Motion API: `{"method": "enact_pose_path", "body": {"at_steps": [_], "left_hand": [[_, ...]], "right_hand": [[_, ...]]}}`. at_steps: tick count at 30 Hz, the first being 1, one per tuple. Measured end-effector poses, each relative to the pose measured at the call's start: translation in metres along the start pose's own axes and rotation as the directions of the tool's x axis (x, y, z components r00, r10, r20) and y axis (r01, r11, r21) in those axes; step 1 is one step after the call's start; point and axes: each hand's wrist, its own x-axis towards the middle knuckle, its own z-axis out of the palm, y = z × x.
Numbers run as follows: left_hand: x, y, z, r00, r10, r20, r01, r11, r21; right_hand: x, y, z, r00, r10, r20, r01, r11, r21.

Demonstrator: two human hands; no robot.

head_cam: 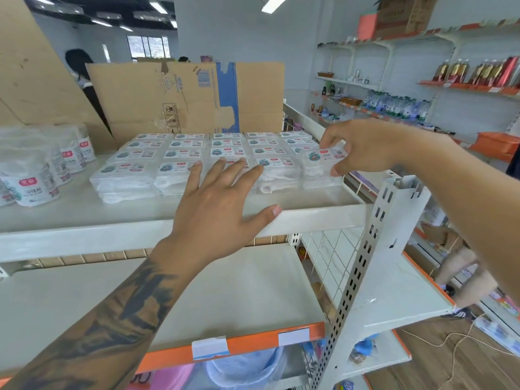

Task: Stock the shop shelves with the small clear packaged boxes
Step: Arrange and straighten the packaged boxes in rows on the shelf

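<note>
A person's right hand pinches a small clear packaged box between thumb and curled fingers, holding it at the front right corner of a grid of matching clear boxes laid flat in rows on the top shelf of a white metal shop rack. The held box sits atop the stack at that corner, its printed label facing up. The left hand, on a tattooed forearm, reaches over the shelf's front edge with fingers spread and straight, their tips over the front row of boxes; whether they touch cannot be told. Round white labelled tubs stand at the shelf's left end, and flattened cardboard stands upright behind the boxes. Bottles line wall shelves at the far right.
</note>
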Motion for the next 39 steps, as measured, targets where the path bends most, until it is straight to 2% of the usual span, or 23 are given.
{"method": "enact_pose_path", "body": {"at_steps": [3,9,12,16,17,23,26,39], "left_hand": [[0.005,0.004,0.000,0.999,0.019,0.033,-0.019,1.000,0.014],[0.014,0.008,0.001,0.997,0.043,0.057,-0.043,0.999,-0.004],[0.027,0.016,0.000,0.996,0.080,0.045,-0.079,0.997,-0.012],[0.049,0.032,0.001,0.986,0.154,0.056,-0.154,0.988,-0.011],[0.053,0.035,0.003,0.984,0.165,0.069,-0.166,0.986,-0.003],[0.059,0.038,0.015,0.982,0.144,0.122,-0.147,0.989,0.011],[0.057,0.038,0.015,0.983,0.137,0.123,-0.141,0.990,0.025],[0.058,0.038,0.018,0.985,0.136,0.108,-0.139,0.990,0.022]], "right_hand": [[0.007,0.004,0.009,0.997,-0.023,0.069,0.018,0.997,0.074],[0.016,0.009,0.012,0.995,-0.066,0.077,0.067,0.998,-0.010],[0.021,0.009,-0.003,0.991,-0.062,0.122,0.057,0.998,0.041],[0.058,0.008,-0.018,0.999,-0.042,-0.020,0.046,0.979,0.198],[0.071,0.009,-0.018,0.999,-0.026,-0.025,0.031,0.983,0.184],[0.137,0.016,-0.007,0.987,0.065,0.150,-0.059,0.997,-0.045],[0.150,0.016,-0.003,0.980,0.054,0.194,-0.033,0.993,-0.111],[0.144,0.006,0.002,0.981,0.015,0.193,0.000,0.997,-0.082]]}}
